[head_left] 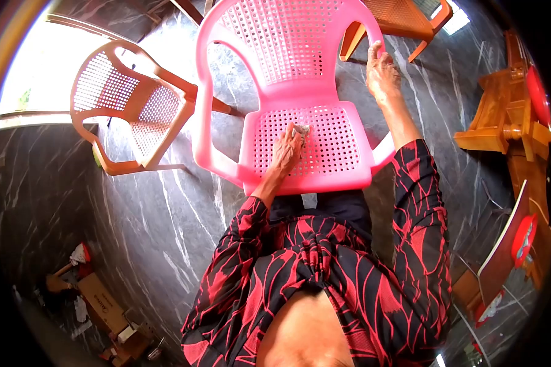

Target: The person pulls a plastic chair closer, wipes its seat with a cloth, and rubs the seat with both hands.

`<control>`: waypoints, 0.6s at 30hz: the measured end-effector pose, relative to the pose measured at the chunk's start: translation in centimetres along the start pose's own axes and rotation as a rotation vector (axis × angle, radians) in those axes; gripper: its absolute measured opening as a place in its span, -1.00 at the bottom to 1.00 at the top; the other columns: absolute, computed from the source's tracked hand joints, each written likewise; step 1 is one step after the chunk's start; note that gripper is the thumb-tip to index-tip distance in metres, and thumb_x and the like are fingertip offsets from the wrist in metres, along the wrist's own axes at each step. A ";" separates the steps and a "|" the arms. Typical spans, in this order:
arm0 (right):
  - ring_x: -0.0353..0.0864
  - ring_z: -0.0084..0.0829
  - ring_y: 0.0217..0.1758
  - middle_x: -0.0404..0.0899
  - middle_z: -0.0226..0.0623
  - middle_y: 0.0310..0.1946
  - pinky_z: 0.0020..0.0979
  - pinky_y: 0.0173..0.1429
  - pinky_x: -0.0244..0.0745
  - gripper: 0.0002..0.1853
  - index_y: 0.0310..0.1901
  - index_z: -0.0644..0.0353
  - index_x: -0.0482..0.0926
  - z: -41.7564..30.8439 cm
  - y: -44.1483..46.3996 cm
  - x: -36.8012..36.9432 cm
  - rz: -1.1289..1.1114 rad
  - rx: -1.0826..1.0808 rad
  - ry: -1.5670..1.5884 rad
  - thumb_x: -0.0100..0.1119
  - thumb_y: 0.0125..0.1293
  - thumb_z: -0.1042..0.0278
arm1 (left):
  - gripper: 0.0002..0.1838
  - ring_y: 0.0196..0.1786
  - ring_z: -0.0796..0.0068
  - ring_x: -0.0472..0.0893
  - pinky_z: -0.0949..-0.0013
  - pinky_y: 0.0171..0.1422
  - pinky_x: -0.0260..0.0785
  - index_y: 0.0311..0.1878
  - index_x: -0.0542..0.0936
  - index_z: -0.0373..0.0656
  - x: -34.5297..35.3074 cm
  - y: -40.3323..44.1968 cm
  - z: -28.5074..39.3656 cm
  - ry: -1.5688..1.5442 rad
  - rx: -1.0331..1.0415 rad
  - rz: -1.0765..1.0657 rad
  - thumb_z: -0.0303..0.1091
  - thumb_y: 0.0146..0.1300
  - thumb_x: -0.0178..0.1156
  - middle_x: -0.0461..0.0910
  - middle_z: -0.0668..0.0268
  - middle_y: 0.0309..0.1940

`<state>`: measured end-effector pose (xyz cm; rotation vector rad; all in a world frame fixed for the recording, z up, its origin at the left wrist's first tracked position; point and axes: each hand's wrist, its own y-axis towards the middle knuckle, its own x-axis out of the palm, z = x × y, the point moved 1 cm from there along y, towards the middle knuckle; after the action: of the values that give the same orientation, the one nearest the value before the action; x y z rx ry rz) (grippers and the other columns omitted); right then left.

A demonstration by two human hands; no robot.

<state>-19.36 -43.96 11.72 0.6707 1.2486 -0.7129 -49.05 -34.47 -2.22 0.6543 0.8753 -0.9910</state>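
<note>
**Left hand closed on a rag over the pink seat**

Fingers and thumb of the left hand (pixel 286 151) are together on a crumpled rag (pixel 302 130), which we see poking out at their right side, near the middle of the frame. It lies against the perforated seat (pixel 340 144) of a pink plastic armchair (pixel 297 92) that fills the upper centre. Higher and to the right, the right hand (pixel 384 76) rests on the chair's armrest (pixel 383 151), fingers pointing toward the top; we cannot tell whether they wrap around it.

Much of the rag is hidden by the left hand, so we cannot make out its full shape. The right hand and forearm cover part of the armrest, and the upper frame edge crops the chair's backrest. At upper left we have a brown plastic armchair (pixel 128 110) beside a glaring opening (pixel 40 67) too bright to see through. Another brown chair (pixel 393 19) is cut off at upper right. Dark corners swallow part of the wooden furniture (pixel 494 116) at right, and at lower left we find the print on a cardboard box (pixel 101 303) hard to read.
</note>
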 end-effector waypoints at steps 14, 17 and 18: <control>0.66 0.22 -0.10 0.39 0.39 0.04 -0.08 -0.10 0.69 -0.23 0.45 0.31 -0.20 -0.5 0.0 0.2 -0.014 0.019 -0.008 0.02 0.34 0.44 | -0.84 -0.23 0.01 0.61 0.02 -0.21 0.48 -0.16 0.53 -0.18 -1.0 0.7 -0.1 0.149 -0.002 -0.050 -0.36 0.22 0.13 0.48 0.03 -0.15; 0.65 0.23 -0.10 0.40 0.38 0.03 -0.08 -0.12 0.69 -0.23 0.45 0.31 -0.21 -0.4 -0.1 0.4 -0.004 0.008 0.024 0.01 0.34 0.44 | -0.81 -0.30 -0.06 0.61 -0.03 -0.26 0.47 -0.18 0.48 -0.23 -1.1 -0.9 -0.8 0.091 -0.047 -0.128 -0.31 0.25 0.14 0.47 -0.07 -0.18; 0.66 0.22 -0.09 0.39 0.39 0.04 -0.11 -0.15 0.70 -0.21 0.45 0.32 -0.17 -0.4 0.0 0.6 0.000 0.010 0.027 0.07 0.32 0.42 | -0.79 -0.31 -0.07 0.60 -0.03 -0.28 0.45 -0.15 0.48 -0.21 -1.6 -1.4 -0.9 0.045 -0.049 -0.151 -0.28 0.25 0.15 0.46 -0.07 -0.19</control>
<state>-19.52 -43.71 11.04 0.6899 1.2704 -0.7126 -51.04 -33.68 -1.41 0.5773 0.9972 -1.0897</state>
